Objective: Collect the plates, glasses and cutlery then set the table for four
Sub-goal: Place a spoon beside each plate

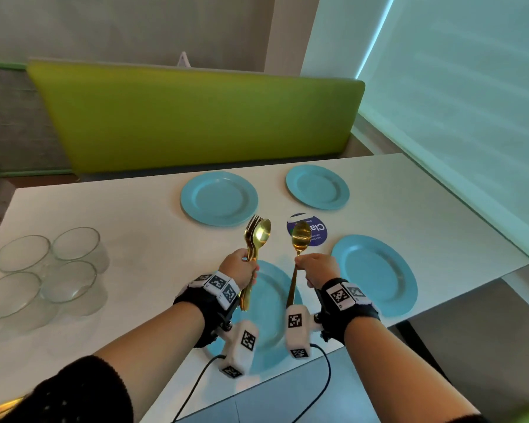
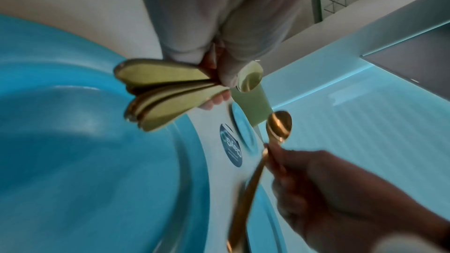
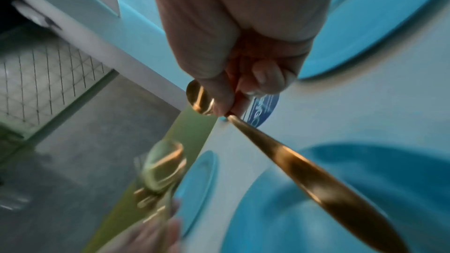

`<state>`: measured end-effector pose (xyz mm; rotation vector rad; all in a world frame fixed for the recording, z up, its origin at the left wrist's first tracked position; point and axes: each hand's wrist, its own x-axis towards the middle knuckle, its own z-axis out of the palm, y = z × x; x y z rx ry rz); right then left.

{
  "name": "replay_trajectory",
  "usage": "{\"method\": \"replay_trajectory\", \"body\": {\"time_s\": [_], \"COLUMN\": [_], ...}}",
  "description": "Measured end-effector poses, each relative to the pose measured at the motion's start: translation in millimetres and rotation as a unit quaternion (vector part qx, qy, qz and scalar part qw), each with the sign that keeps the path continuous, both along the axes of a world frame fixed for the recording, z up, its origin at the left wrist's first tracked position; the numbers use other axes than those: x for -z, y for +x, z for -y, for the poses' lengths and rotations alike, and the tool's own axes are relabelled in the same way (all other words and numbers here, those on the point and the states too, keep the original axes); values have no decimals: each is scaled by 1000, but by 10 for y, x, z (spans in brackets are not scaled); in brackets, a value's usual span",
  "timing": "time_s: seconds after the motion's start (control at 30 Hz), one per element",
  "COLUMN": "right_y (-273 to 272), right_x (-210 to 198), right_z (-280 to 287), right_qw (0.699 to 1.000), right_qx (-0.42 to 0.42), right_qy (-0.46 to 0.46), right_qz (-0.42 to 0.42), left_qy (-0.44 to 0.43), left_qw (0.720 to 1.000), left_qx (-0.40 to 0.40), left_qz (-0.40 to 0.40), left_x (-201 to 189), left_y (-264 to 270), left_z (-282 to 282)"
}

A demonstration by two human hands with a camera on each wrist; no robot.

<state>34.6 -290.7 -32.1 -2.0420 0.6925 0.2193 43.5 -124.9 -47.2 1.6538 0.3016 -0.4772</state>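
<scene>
Four blue plates (image 1: 219,199) on white table (image 1: 135,239); left hand (image 1: 238,268) fingers grip cutlery bundle (image 1: 255,239), right hand (image 1: 317,268) pinches spoon (image 1: 300,239).

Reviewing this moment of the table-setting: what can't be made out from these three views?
- How many pieces the cutlery bundle holds: in the head view they overlap inside the left hand; the left wrist view is blurred.
- The nearest plate: the hands and wrist cameras cover much of it in the head view.
- The round blue sticker's text: the single spoon in the right hand hides part.

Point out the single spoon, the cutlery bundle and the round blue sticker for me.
single spoon (image 1: 300,238), head view, on its bowl.
cutlery bundle (image 1: 259,236), head view, on the front spoon's bowl.
round blue sticker (image 1: 318,235), head view, on its right half.
</scene>
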Motion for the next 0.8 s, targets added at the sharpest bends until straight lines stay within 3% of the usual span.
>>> {"method": "replay_trajectory", "body": {"time_s": [0.13,0.33,0.8], "right_y": [37,-36,57], "right_x": [144,390,671], "right_z": [383,502,453], "right_qw": [985,962,968], "right_qx": [-83,-140,-138], "right_qy": [-114,-184,-151], "right_qz": [-102,-147,-149], "left_qy": [27,70,106], "left_qw": [1000,997,994], "left_qx": [-8,-1,-12], "left_qz": [9,38,19], "left_x": [49,112,218], "left_y": [90,91,-5], "left_z": [-33,-26,-57]}}
